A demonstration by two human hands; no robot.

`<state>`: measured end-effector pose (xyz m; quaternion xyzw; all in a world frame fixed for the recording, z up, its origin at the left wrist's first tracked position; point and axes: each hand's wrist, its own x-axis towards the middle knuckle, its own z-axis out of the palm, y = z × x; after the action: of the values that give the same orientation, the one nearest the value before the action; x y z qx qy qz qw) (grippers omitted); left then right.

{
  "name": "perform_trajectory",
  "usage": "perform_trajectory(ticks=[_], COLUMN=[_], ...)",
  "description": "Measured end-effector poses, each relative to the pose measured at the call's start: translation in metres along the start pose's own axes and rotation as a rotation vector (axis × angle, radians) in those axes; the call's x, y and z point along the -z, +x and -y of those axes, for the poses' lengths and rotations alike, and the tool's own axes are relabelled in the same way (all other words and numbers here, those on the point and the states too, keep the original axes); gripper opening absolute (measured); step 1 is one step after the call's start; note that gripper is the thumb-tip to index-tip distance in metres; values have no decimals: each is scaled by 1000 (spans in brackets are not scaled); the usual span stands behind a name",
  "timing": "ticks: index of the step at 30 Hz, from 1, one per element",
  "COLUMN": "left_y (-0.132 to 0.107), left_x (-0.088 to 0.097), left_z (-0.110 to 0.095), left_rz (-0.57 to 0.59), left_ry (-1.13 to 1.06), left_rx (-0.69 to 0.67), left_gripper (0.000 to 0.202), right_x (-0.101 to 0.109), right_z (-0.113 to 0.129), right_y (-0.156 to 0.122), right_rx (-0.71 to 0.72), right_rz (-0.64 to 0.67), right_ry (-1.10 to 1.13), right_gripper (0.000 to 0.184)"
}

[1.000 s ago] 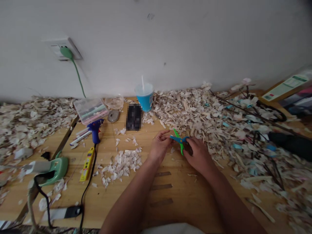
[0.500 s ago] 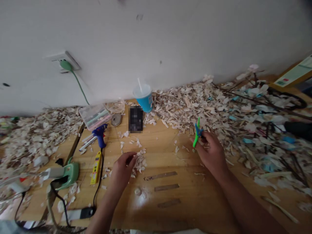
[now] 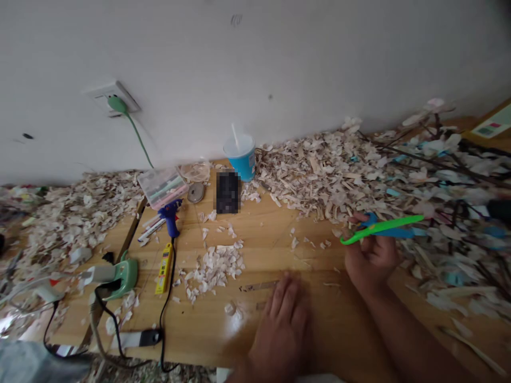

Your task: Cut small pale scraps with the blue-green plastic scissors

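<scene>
My right hand (image 3: 371, 260) is closed around bright green and blue plastic scissors (image 3: 383, 227), whose long ends point to the right. Just beyond that hand lies the edge of a heap of pale, dry flakes (image 3: 303, 175). Palm down on the wooden table (image 3: 319, 319), my left hand (image 3: 283, 319) has its fingers stretched forward and is slightly blurred; I see nothing in it. To its left are a small loose pile of pale flakes (image 3: 217, 266) and a small whitish piece (image 3: 230, 308).
A blue cup with a straw (image 3: 243, 159) stands near the wall beside a pixelated dark object (image 3: 227, 192). Leftward are a blue glue gun (image 3: 171, 221), a yellow box (image 3: 163, 268), a clear case (image 3: 163, 186) and a green power strip (image 3: 125, 276) with cords. Branches (image 3: 439, 159) lie at right.
My left hand has left the small flake pile, moving right and nearer to me, and now lies flat. The scissors have turned from upright to pointing right. The view has shifted slightly.
</scene>
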<state>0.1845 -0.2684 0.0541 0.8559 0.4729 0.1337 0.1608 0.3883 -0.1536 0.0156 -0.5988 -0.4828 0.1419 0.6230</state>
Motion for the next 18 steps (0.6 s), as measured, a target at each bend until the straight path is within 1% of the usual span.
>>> perform_trajectory(ticks=[3, 6, 7, 9, 11, 12, 14, 16, 18], left_y=[40, 77, 85, 95, 95, 92, 81, 67, 53], left_x=[-16, -27, -28, -29, -28, -28, -28, -31, -34], left_z=[6, 12, 12, 7, -1, -4, -9, -10, -9], left_rz=[35, 27, 27, 39, 55, 58, 49, 41, 45], left_ry=[46, 38, 1, -117, -212, -225, -175, -76, 23], left_rx=[42, 48, 36, -36, -121, -137, -93, -29, -21], left_gripper=[55, 61, 60, 57, 56, 56, 52, 47, 46], right_x=[-4, -6, -6, -7, -7, -6, -4, 0, 7], right_z=[2, 3, 3, 3, 2, 2, 3, 5, 8], right_y=[3, 6, 6, 7, 7, 8, 13, 22, 34], right_rx=[-36, -98, -110, -117, -116, -120, -115, -78, -20], right_rz=[-98, -112, -110, -102, -95, -98, -150, -289, -491], right_ry=[65, 113, 126, 134, 121, 117, 131, 171, 195], right_gripper=[39, 35, 34, 34, 34, 34, 34, 31, 25])
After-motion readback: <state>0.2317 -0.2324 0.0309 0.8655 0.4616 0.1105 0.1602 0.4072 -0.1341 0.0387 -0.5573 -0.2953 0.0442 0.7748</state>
